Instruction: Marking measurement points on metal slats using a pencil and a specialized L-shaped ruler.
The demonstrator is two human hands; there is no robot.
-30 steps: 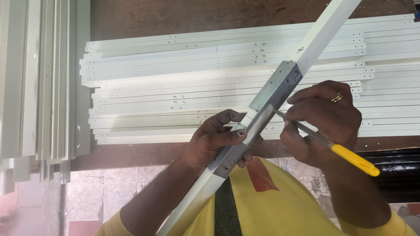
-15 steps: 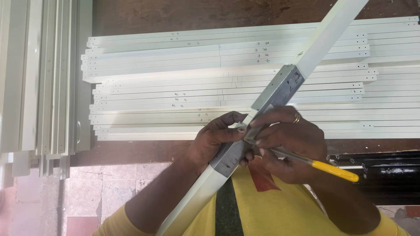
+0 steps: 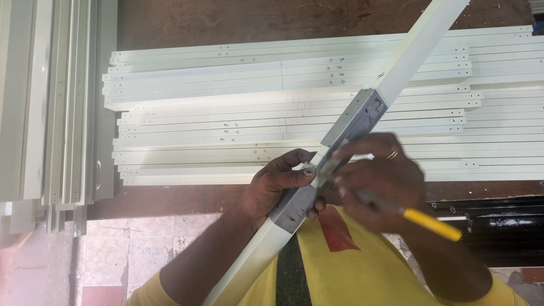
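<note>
A dark brown bench [image 3: 238, 20] carries a flat stack of long white rails [image 3: 226, 119] laid side by side, with more pale rails [image 3: 45, 102] lying lengthwise along its left end.

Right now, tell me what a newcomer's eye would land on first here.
A long white channel with a bare grey metal sleeve runs diagonally across the middle, gripped by the left hand. The right hand works at it with a yellow-handled tool. Behind lies a stack of white metal strips.
</note>
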